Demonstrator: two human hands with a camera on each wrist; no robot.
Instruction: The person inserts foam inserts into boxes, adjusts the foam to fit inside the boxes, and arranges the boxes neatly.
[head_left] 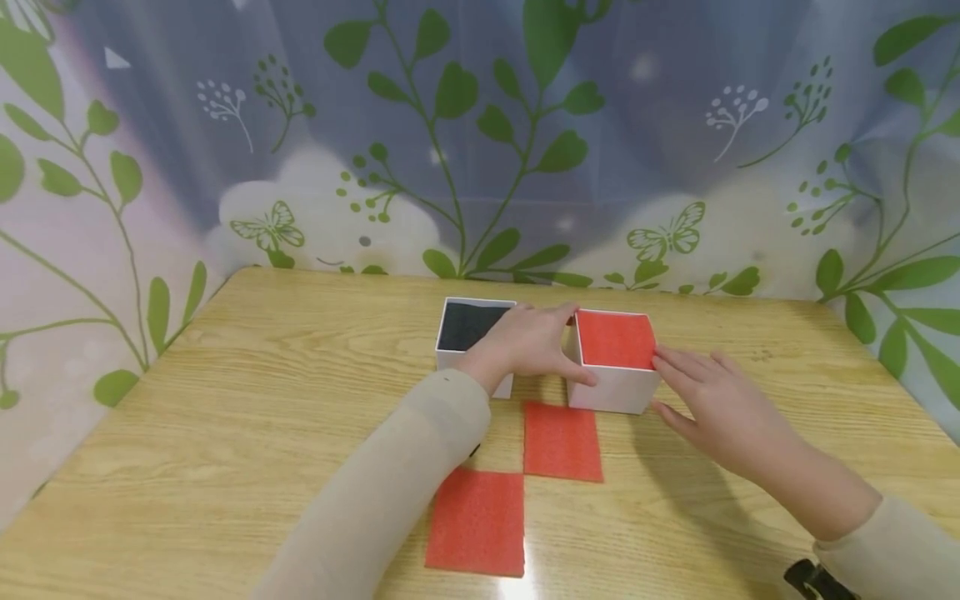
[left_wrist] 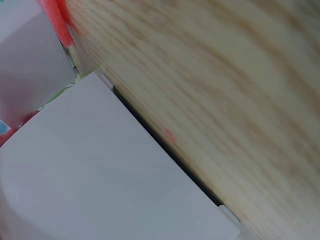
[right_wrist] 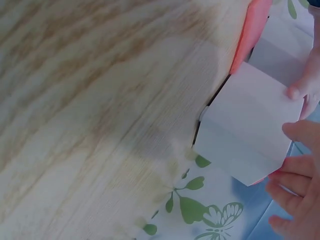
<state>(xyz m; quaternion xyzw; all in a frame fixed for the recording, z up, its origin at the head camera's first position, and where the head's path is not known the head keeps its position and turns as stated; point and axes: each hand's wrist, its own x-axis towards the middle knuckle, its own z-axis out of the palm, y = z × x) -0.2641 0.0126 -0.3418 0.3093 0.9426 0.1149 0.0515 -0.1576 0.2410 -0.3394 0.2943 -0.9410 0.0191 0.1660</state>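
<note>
A white box (head_left: 611, 390) with a red felt sheet (head_left: 617, 337) at its top stands between the two hands. My left hand (head_left: 528, 342) grips its left side, the thumb on the front wall and the fingertips near the back corner. My right hand (head_left: 712, 400) touches the right wall with fairly straight fingers, its thumb near the lower front corner. In the right wrist view, the right hand (right_wrist: 300, 175) is beside the white box (right_wrist: 245, 125). A second white box (head_left: 450, 360) with black felt (head_left: 468, 325) stands to the left, partly hidden by my left wrist.
Two red felt squares lie on the wooden table (head_left: 300, 400), one just in front of the red-topped box (head_left: 562, 442) and one nearer me (head_left: 480, 521). A leaf-patterned curtain (head_left: 480, 167) hangs behind the table. My left forearm (head_left: 397, 475) crosses over part of the nearer square.
</note>
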